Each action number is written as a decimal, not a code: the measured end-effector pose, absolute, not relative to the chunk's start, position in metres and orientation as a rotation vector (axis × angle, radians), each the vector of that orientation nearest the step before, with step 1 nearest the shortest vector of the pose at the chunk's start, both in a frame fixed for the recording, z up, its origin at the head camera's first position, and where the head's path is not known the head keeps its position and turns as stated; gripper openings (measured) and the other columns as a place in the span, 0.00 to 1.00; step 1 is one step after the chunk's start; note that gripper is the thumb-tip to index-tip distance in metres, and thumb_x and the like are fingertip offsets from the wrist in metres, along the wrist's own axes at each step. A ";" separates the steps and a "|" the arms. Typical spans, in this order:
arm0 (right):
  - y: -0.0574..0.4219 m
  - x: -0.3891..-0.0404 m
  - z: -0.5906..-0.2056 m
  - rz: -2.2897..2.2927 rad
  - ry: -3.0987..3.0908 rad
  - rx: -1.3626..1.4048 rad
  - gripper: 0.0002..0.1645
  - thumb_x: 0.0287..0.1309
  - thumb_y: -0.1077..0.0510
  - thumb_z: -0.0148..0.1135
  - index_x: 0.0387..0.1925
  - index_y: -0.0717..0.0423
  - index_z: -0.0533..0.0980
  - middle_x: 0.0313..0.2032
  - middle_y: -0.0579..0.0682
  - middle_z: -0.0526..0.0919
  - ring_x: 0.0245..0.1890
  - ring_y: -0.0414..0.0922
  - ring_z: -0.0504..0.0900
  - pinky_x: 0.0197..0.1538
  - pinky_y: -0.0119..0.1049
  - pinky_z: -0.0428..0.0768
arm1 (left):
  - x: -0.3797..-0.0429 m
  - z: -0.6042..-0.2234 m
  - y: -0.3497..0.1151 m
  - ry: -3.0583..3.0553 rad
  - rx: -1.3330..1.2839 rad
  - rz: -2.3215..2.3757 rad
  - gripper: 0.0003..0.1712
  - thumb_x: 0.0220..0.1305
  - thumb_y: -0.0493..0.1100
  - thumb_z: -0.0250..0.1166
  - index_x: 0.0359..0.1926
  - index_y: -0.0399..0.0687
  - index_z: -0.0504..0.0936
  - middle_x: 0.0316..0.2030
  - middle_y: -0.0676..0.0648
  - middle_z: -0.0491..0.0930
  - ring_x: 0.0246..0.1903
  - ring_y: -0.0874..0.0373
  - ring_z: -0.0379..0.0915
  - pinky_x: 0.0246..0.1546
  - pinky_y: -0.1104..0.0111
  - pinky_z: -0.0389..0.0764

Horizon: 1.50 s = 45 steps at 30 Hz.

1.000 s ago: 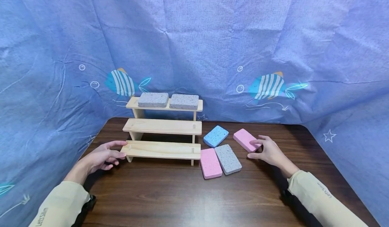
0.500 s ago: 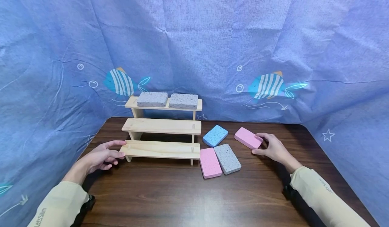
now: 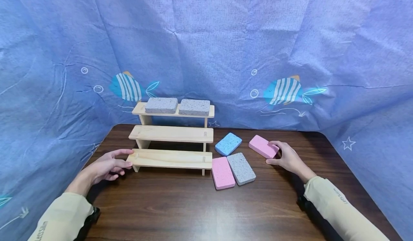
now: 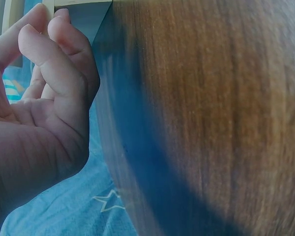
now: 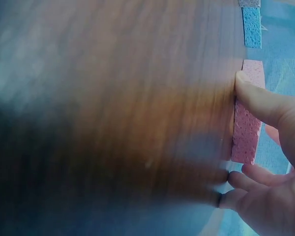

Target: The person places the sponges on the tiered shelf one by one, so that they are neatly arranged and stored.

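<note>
At the left end of the bottom step of a three-tier wooden stand (image 3: 171, 133), my left hand (image 3: 108, 165) holds the board's end between thumb and forefinger. Its other fingers curl loosely below, as the left wrist view shows. My right hand (image 3: 288, 158) grips the near right end of a pink sponge (image 3: 260, 146) lying on the table. In the right wrist view the thumb presses along the long side of that sponge (image 5: 247, 132). Left of it lie a blue sponge (image 3: 228, 144), a grey sponge (image 3: 241, 168) and another pink sponge (image 3: 223, 173).
Two grey sponges (image 3: 161, 105) sit side by side on the stand's top step. The dark wooden table (image 3: 180, 208) stretches in front. Behind and at both sides hangs a blue curtain (image 3: 206, 54) printed with fish.
The pink sponge at my right hand has turned to lie more crosswise and shifted slightly right, mostly in the first half second. My left hand keeps its place at the stand.
</note>
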State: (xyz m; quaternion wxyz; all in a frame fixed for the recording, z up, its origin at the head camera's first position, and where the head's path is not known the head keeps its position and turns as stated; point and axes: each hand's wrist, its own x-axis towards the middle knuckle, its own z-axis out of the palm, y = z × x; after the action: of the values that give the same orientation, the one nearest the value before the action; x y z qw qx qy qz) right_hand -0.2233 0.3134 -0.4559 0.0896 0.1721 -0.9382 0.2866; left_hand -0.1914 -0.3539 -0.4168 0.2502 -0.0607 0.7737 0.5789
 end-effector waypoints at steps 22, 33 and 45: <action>0.309 -0.225 -0.452 0.875 -2.870 0.453 0.42 0.46 0.54 0.83 0.60 0.65 0.74 0.57 0.70 0.78 0.56 0.66 0.76 0.58 0.63 0.72 | -0.191 -0.415 -0.357 2.096 -0.165 1.586 0.42 0.66 0.45 0.70 0.74 0.50 0.59 0.40 0.48 0.85 0.26 0.61 0.79 0.22 0.72 0.80; 0.310 -0.225 -0.451 0.869 -2.888 0.440 0.42 0.46 0.53 0.83 0.60 0.64 0.74 0.57 0.70 0.78 0.56 0.66 0.76 0.57 0.62 0.72 | -0.192 -0.413 -0.357 2.074 -0.159 1.589 0.38 0.65 0.44 0.71 0.71 0.50 0.62 0.41 0.48 0.86 0.27 0.61 0.79 0.23 0.73 0.80; 0.311 -0.228 -0.448 0.850 -2.930 0.445 0.43 0.45 0.52 0.84 0.60 0.63 0.74 0.55 0.69 0.79 0.51 0.63 0.78 0.54 0.60 0.74 | -0.193 -0.413 -0.355 2.081 -0.161 1.566 0.34 0.66 0.46 0.70 0.69 0.53 0.66 0.41 0.48 0.85 0.28 0.60 0.79 0.23 0.72 0.80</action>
State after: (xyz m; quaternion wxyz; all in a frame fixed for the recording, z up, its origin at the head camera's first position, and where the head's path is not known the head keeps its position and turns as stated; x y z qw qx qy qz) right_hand -0.2276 0.3106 -0.4477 0.0293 0.1443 -0.9499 0.2756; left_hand -0.1934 -0.3549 -0.4130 0.2630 -0.0597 0.7695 0.5790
